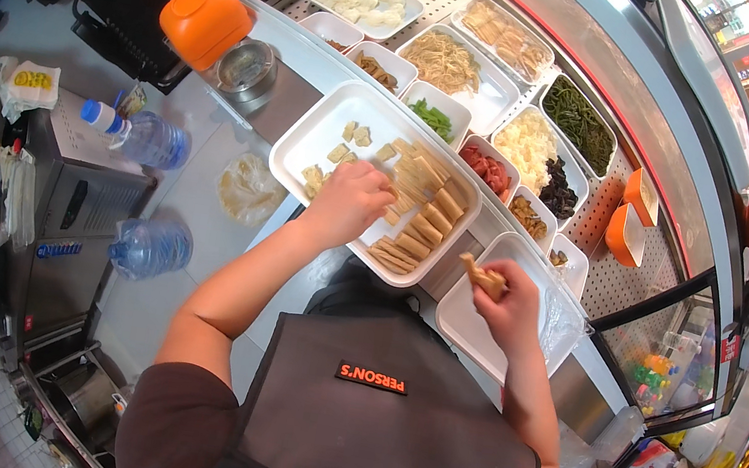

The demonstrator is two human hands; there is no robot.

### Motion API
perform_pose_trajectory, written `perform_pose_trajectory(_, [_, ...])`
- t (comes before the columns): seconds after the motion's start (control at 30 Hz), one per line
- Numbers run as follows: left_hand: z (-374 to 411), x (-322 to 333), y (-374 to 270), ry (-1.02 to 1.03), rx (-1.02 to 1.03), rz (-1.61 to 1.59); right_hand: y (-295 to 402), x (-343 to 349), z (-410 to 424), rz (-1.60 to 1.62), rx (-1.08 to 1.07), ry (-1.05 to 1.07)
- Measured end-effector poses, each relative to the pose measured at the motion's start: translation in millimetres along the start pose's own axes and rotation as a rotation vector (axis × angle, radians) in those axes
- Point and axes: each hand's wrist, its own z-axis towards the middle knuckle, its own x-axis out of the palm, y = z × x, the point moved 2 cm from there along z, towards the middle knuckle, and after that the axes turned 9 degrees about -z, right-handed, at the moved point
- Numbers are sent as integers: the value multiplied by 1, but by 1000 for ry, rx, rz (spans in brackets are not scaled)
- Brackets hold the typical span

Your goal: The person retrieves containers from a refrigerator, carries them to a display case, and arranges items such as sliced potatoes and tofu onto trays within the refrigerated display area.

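Note:
A white plastic tray (320, 108) rests at the counter's near edge in front of me. Tan tofu-skin-like rolls (427, 226) lie along its right side, beside rows of flat strips (406, 185). Small pale chunks (339, 153) are scattered over its left half. My left hand (352, 202) reaches over the middle of this tray, fingers bent together; a tan bit shows at the fingertips, but whether it is gripped is unclear. Several tan, folded pieces of food (488, 282) are in my right hand (511, 307), raised above a second white tray (466, 322).
Beyond the trays, a perforated display shelf (577, 245) holds white dishes of noodles (442, 60), green vegetables (430, 116) and sliced red food (485, 169). Clear film (561, 325) hangs at the second tray's right. An orange container (203, 23) and metal bowl (246, 72) stand left.

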Motion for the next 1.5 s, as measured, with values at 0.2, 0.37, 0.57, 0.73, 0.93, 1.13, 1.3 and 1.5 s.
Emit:
perform_pose_trajectory(0.2, [-24, -16, 9, 30, -212, 177, 62, 74, 63, -281, -360, 114])
perform_pose_trajectory(0.37, [-25, -32, 31, -71, -295, 253, 71, 135, 84, -431, -442, 217])
perform_pose_trajectory(0.57, [-38, -49, 18, -172, -286, 72, 67, 132, 83, -471, -398, 231])
perform_pose_trajectory(0.73, [-41, -37, 3, 75, -356, -20, 53, 120, 92, -518, -403, 83])
perform_pose_trajectory(0.93, [-31, -28, -6, 31, -202, -113, 61, 121, 91, -606, -468, 4])
perform_pose_trajectory(1.13, [-23, -26, 1, 188, -425, 114, 47, 121, 98, -550, -410, -49])
perform_pose_trajectory(1.3, [-23, -9, 6, 139, -84, 13, 49, 86, 92, -290, -334, -175])
perform_pose_trajectory(1.5, [-18, -6, 18, 197, -227, 75, 31, 47, 61, -226, -152, -259])
